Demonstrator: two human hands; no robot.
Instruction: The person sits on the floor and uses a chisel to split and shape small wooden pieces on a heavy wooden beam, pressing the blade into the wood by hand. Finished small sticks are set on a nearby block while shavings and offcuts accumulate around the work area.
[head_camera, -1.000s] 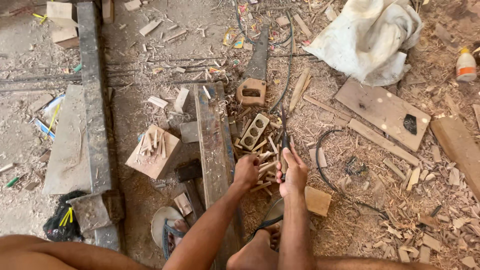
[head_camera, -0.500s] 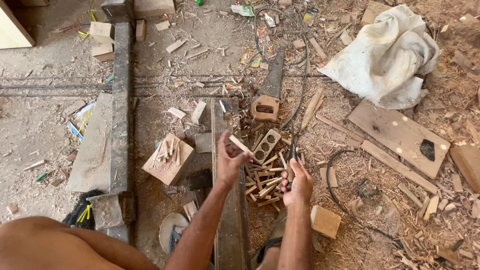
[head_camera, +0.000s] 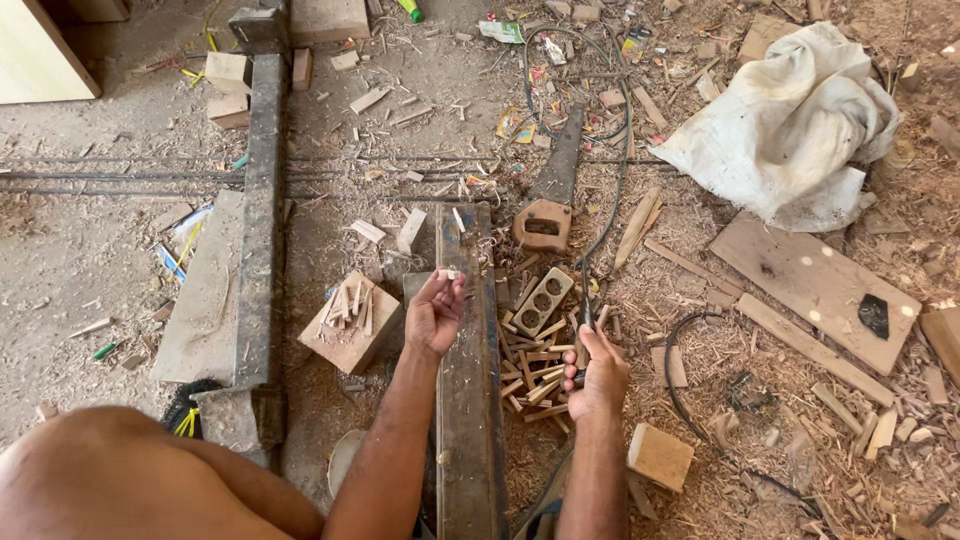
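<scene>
A person crouches over a workshop floor thick with sawdust and offcuts, seen from above. The left hand (head_camera: 435, 312) is raised over a dark wooden beam (head_camera: 470, 400) that runs away from the person across the floor; its fingertips are pinched closed around a small pale sliver of wood (head_camera: 452, 274), held just above the beam's far end. The right hand (head_camera: 598, 375) hangs to the right of the beam, fingers curled closed around a thin dark tool (head_camera: 585, 318), possibly a chisel or knife, though the view is too small to be sure. Between this hand and the beam lies a heap of short wooden sticks (head_camera: 530, 365), with a small pale block drilled with round holes (head_camera: 541, 301) at the heap's far edge. Left of the beam sits a square wooden block (head_camera: 352, 322) carrying more slivers on top.

The step in hand looks like sorting or checking a cut piece. Judging from this, the next move calls for a steady pinch and a clear spot to place the sliver, with the tool kept away from the fingers.
</scene>
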